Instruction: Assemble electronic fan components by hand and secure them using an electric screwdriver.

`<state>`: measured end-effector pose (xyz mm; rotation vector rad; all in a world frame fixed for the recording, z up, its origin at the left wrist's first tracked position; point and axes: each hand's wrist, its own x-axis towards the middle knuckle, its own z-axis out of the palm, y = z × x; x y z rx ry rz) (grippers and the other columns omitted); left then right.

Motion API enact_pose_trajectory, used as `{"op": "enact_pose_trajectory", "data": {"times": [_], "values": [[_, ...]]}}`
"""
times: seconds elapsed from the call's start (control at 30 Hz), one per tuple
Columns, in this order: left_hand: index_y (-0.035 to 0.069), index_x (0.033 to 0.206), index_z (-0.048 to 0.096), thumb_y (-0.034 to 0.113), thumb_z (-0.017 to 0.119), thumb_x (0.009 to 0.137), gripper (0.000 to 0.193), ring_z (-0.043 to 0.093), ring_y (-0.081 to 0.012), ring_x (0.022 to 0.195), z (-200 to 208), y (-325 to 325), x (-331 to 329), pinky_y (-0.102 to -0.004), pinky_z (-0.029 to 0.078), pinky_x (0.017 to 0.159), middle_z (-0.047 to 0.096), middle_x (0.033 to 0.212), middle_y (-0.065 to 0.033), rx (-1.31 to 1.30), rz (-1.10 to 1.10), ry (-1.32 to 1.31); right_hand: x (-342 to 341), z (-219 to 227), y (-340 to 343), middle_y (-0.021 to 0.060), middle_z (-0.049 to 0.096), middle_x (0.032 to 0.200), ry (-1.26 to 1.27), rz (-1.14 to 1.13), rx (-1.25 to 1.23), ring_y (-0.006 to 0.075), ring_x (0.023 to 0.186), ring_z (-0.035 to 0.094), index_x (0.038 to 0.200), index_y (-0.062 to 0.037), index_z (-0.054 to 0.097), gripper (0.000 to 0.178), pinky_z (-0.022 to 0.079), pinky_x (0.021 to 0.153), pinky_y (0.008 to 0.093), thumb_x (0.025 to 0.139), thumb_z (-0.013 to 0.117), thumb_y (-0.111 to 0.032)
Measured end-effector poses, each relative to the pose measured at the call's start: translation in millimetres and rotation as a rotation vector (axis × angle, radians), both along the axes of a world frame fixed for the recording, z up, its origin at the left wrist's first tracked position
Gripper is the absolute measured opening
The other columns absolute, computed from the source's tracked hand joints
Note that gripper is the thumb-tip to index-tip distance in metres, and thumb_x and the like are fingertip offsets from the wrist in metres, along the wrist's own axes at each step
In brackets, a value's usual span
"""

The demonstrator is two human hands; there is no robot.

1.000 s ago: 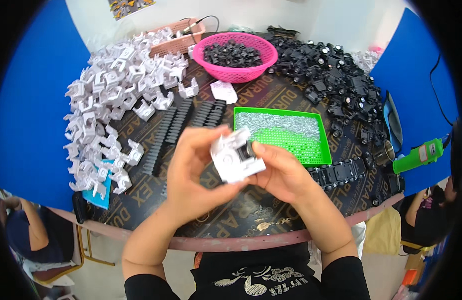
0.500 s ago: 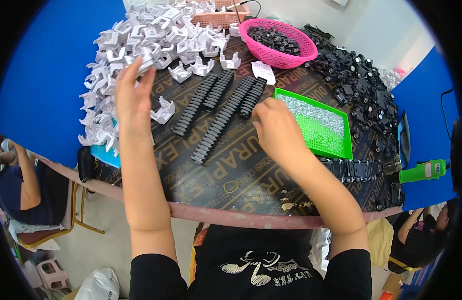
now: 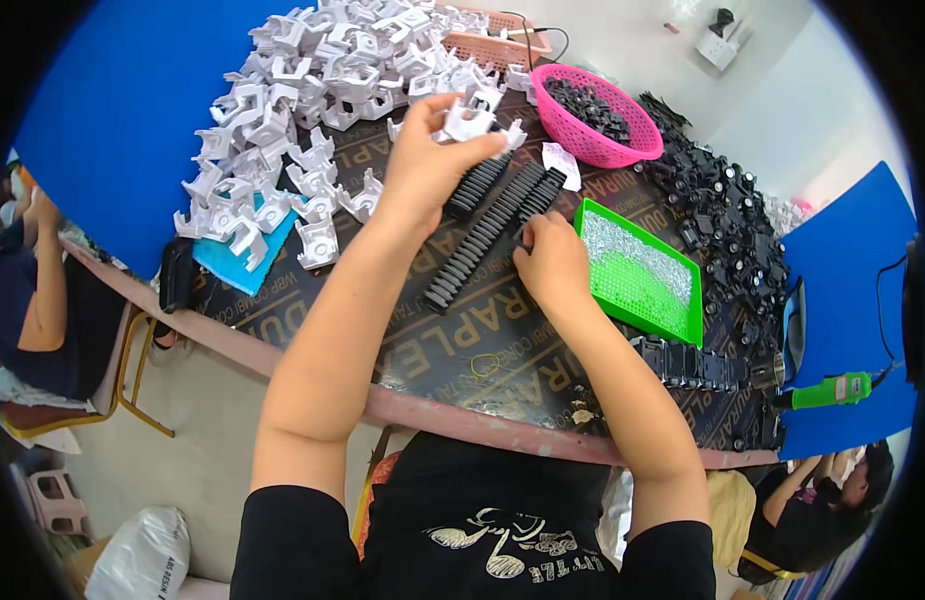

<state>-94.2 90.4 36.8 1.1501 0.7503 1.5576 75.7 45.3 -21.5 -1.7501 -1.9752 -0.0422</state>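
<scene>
- Evidently one white, U-shaped bracket of moulded plastic point(image 3: 468, 122), located in the left hand point(image 3: 427, 168), beside the far ends of the rows listed below.
- Left fingers: grasping the bracket, thumb on the near side, forefinger at the far side. Whether the white edge past the thumb tip belongs to the same piece, cannot tell.
- Right hand point(image 3: 556, 262): fingers curled inward, between the rows and the tray; whether they pinch anything, cannot tell.
- Black, ribbed rows of small plastic parts point(image 3: 490, 238): lying on the dark, gold-lettered tabletop point(image 3: 438, 350), just beside the right hand.
- Shallow, green plastic tray with perforated base point(image 3: 648, 325): right of that hand, holding thin, silvery metal pins point(image 3: 638, 247).
- Loose heap of matching white brackets point(image 3: 358, 75): beyond and left of the left hand.
- Handling, as judged: bracket light, stiff, somewhat slick; narrow prongs probably the weakest part. Best hold: thumb and forefinger across the broad, solid walls, prongs left free.
- Ribbed rows: likely light, easily knocked askew; best taken by the sides.
</scene>
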Motion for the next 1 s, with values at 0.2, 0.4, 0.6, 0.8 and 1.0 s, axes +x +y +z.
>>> {"op": "enact_pose_trajectory", "data": {"times": [0.2, 0.4, 0.6, 0.8, 1.0], "values": [[0.003, 0.131, 0.047, -0.004, 0.079, 0.069, 0.070, 0.056, -0.0220, 0.112, -1.1, -9.4, 17.2, -0.0327, 0.048, 0.093, 0.053, 0.124, -0.0136, 0.021, -0.165, 0.144, 21.8, 43.9, -28.5, 0.0144, 0.062, 0.085, 0.223, 0.069, -0.198, 0.0280, 0.077, 0.064, 0.084, -0.0014, 0.057, 0.022, 0.052, 0.068, 0.0382, 0.072, 0.075, -0.005], [0.006, 0.129, 0.048, -0.008, 0.068, 0.071, 0.063, 0.053, -0.0179, 0.118, 2.5, -42.3, 32.8, -0.0343, 0.049, 0.096, 0.053, 0.124, -0.0054, 0.170, -0.300, 0.387, 57.8, 74.6, -57.5, 0.0068, 0.062, 0.096, 0.604, 0.197, 0.281, 0.0115, 0.079, 0.060, 0.107, -0.0009, 0.055, 0.044, 0.051, 0.069, 0.0260, 0.072, 0.082, 0.000], [0.009, 0.126, 0.054, -0.005, 0.071, 0.071, 0.059, 0.053, -0.0227, 0.118, 1.3, -71.3, 63.3, -0.0375, 0.052, 0.095, 0.046, 0.123, -0.0082, 0.321, -0.380, 0.403, 67.5, 56.2, -75.0, 0.0075, 0.063, 0.098, 0.690, 0.213, 0.395, 0.0124, 0.083, 0.061, 0.109, -0.0010, 0.059, 0.041, 0.050, 0.070, 0.0254, 0.072, 0.078, 0.005], [0.010, 0.131, 0.053, -0.002, 0.076, 0.072, 0.065, 0.051, -0.0198, 0.120, 0.5, -79.6, 71.3, -0.0372, 0.051, 0.097, 0.045, 0.126, -0.0061, 0.333, -0.395, 0.440, 72.5, 62.9, -77.2, 0.0111, 0.065, 0.103, 0.514, 0.364, 0.478, 0.0182, 0.082, 0.065, 0.111, -0.0026, 0.062, 0.042, 0.053, 0.071, 0.0294, 0.072, 0.072, 0.011], [0.008, 0.134, 0.051, -0.006, 0.076, 0.072, 0.068, 0.047, -0.0204, 0.126, -0.6, -74.7, 70.5, -0.0381, 0.048, 0.101, 0.042, 0.132, -0.0050, 0.304, -0.524, 0.298, 88.5, 59.7, -74.2, 0.0122, 0.062, 0.112, 1.040, 0.463, 0.152, 0.0177, 0.104, 0.063, 0.105, 0.0009, 0.061, 0.032, 0.054, 0.084, 0.0290, 0.076, 0.066, 0.013]]}}
